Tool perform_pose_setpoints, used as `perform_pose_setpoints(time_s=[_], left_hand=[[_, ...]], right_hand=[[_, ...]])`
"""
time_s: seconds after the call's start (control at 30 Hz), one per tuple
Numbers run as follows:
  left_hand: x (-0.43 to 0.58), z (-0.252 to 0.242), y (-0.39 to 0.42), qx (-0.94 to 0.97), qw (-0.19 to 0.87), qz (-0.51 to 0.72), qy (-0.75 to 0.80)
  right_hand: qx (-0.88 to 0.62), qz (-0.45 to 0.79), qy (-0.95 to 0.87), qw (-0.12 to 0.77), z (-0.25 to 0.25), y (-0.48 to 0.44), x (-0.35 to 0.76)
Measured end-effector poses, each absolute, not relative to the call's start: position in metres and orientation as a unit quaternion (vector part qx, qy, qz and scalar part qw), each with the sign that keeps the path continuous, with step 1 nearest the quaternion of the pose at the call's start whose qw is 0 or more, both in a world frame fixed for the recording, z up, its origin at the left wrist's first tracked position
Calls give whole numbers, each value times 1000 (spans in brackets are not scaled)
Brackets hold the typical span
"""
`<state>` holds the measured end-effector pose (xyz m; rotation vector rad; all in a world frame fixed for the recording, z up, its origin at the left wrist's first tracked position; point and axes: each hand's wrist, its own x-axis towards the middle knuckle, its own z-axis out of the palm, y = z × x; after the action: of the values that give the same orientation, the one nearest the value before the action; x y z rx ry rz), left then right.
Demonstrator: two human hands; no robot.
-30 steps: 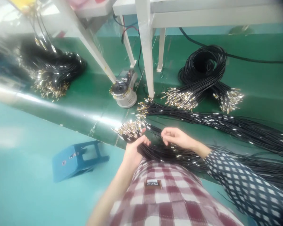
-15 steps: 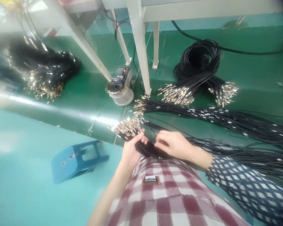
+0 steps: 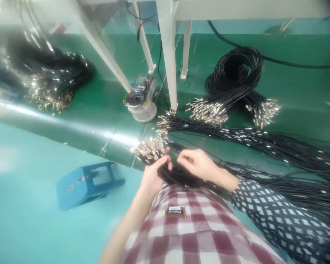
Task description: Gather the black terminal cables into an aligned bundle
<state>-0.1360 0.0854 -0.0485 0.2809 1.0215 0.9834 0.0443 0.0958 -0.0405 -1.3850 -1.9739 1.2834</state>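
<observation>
A bundle of black cables [image 3: 176, 176] lies across my lap, its metal-tipped ends [image 3: 150, 148] fanned out to the left. My left hand [image 3: 155, 172] is wrapped round the bundle just behind these tips. Just right of it, above the cables, my right hand [image 3: 196, 162] has its fingers pressed together in a pinch; whatever they hold, if anything, is too small to make out. Beyond my hands a long spread of black cables [image 3: 236, 134] with light tips runs off to the right.
A coiled cable bundle [image 3: 233, 73] lies on the green floor [image 3: 112, 102] at the back right. A round white device [image 3: 143, 106] stands by the white table legs [image 3: 167, 58]. Another cable pile [image 3: 57, 73] is at the left, above a blue stool [image 3: 85, 185].
My right hand has lifted off the bundle and moved slightly up and left, its fingers closer together. My left hand keeps its hold. The view has shifted a little.
</observation>
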Motion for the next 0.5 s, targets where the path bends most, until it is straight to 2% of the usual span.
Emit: perform_pose_setpoints(time_s=[0.1, 0.23, 0.37, 0.5], left_hand=[[-139, -51, 87, 113, 754, 427, 487], [-144, -54, 85, 103, 749, 437, 488], [-148, -57, 80, 110, 759, 442, 466], [-149, -61, 80, 126, 773, 436, 443]], right_hand=[[-471, 472, -740, 95, -57, 122, 46], [-609, 345, -714, 12, -104, 158, 48], [-607, 327, -724, -30, -137, 165, 44], [-617, 310, -723, -27, -140, 155, 45]])
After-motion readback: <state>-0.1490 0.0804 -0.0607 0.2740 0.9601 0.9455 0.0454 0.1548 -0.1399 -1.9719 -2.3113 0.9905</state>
